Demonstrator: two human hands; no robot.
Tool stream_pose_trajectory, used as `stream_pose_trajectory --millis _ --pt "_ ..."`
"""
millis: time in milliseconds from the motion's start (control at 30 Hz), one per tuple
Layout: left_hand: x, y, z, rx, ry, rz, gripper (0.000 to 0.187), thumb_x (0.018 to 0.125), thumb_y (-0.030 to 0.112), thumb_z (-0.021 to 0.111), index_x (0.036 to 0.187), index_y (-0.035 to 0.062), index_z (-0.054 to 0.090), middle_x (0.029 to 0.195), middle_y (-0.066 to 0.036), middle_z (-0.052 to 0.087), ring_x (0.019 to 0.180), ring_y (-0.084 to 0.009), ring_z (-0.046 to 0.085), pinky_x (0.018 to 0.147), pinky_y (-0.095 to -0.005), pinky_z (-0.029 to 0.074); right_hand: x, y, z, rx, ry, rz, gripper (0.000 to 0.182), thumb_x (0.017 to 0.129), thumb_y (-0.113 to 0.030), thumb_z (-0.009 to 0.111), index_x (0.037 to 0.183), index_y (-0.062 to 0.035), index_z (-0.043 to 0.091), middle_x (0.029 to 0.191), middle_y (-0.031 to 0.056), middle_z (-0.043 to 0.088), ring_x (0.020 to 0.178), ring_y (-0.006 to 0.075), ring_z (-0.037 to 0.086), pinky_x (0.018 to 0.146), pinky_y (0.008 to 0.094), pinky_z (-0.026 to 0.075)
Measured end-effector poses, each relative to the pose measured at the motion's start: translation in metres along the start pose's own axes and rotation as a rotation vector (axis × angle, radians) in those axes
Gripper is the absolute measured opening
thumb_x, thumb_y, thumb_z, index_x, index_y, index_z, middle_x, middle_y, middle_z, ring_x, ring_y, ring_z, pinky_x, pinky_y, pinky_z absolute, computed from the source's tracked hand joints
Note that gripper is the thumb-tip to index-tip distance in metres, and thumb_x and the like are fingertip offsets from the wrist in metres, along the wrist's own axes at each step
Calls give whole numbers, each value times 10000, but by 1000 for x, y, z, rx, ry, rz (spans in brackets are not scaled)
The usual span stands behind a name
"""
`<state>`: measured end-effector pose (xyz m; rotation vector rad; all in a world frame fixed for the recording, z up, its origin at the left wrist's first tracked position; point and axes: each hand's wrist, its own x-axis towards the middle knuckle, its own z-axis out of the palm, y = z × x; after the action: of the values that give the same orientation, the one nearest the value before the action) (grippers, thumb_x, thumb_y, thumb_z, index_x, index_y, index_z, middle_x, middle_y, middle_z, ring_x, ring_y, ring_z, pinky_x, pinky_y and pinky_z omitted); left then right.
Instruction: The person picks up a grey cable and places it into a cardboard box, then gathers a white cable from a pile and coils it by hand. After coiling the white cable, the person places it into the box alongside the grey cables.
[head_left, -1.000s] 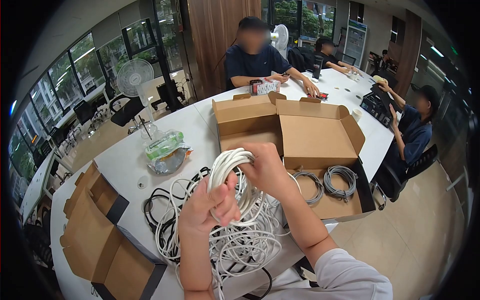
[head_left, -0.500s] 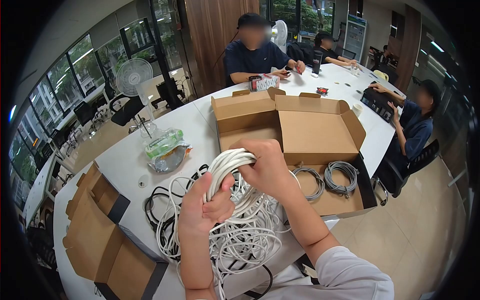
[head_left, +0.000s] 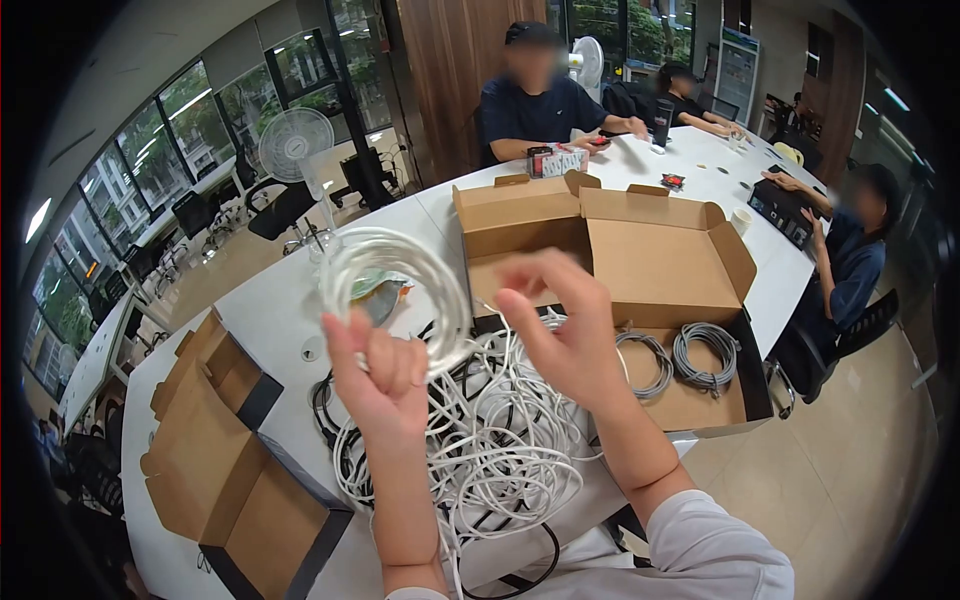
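Observation:
My left hand [head_left: 382,375] is closed on the lower edge of a coiled white cable [head_left: 445,290], which stands up as a slightly blurred ring. To its right, my right hand [head_left: 562,325] is raised with thumb and fingers apart, apart from the coil; a thin strand of cable passes close to its thumb. Beneath both hands a tangled heap of white cables [head_left: 510,475] lies on the table, mixed with black cables [head_left: 548,560]. Behind the coil sits a green and silver packet [head_left: 378,298], partly hidden.
An open cardboard box [head_left: 665,255] at the right holds two grey cable coils [head_left: 706,358]. Another open box [head_left: 265,520] lies at the left. Across the white table [head_left: 420,222] sit co-workers; one at the right holds a black box [head_left: 782,215]. A fan [head_left: 297,145] stands beyond.
My right hand has let go of the white coil and moved right, its fingers opening. The coil has spread into a wider ring in my left hand. The whole view has shifted slightly.

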<state>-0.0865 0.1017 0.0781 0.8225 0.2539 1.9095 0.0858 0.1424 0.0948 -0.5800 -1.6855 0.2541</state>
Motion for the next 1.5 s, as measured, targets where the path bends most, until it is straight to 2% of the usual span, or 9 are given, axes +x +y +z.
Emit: stream_pose_trajectory --millis 133,167,300,400,567,967,1133,1367,1500 --pt "6 18 -12 -88 8 239 362 1020 402 398 756 154 394 413 66 214 336 -54 156 402 -225 239 -7 -13 -3 298 -561 582 444 967 -306 537 736 55 657 544 51 584 500 98 545 483 274 426" --pt "5 21 -12 -105 -13 267 364 1021 402 396 757 151 394 414 64 217 336 -55 157 403 -225 237 -9 -5 3 373 -714 604 510 994 -406 453 899 48 666 674 71 637 559 104 575 502 260 445" --pt "1 25 -9 -263 -140 217 364 1024 396 381 761 145 383 414 54 238 337 -65 175 421 -227 247 -19 20 41 808 -662 782 478 1004 -367 442 1289 16 468 1171 112 616 942 136 631 776 280 515" --pt "0 18 -9 -422 -249 91 372 1029 401 348 758 147 371 415 47 252 338 -73 207 443 -246 292 -19 25 49 1204 -495 924 411 1004 -298 450 1280 3 498 1215 109 606 1038 155 606 857 306 493" --pt "2 2 -8 -563 -289 -146 388 1029 411 328 741 153 353 412 49 249 340 -77 217 458 -249 323 -4 20 25 1538 -404 946 671 971 -499 361 1334 60 440 1335 233 497 1191 326 537 1026 423 413" --pt "12 -3 -19 -512 -221 -561 357 1019 365 373 721 169 389 390 78 200 311 -57 155 411 -259 317 3 27 -2 1253 -438 847 381 951 -217 535 1239 32 517 1021 127 664 830 201 685 765 303 567" --pt "13 -4 -15 -101 -12 -516 302 985 280 459 716 150 413 400 65 215 326 -70 218 418 -269 352 4 25 -2 1227 -435 824 424 925 -213 580 1261 29 486 1005 122 666 828 186 679 751 303 561" --pt "4 -4 0 362 48 -286 155 947 207 538 934 54 562 450 60 265 341 -73 288 450 -306 453 -3 22 -5 970 -551 558 1034 747 -521 760 1452 -9 204 1358 163 435 1222 264 505 1018 378 394" --pt "6 -2 2 443 85 -209 177 952 210 532 954 35 563 450 58 280 342 -73 295 439 -305 452 -6 26 0 1153 -538 521 1037 702 -476 815 1439 -14 250 1340 148 459 1251 254 479 1032 380 385"
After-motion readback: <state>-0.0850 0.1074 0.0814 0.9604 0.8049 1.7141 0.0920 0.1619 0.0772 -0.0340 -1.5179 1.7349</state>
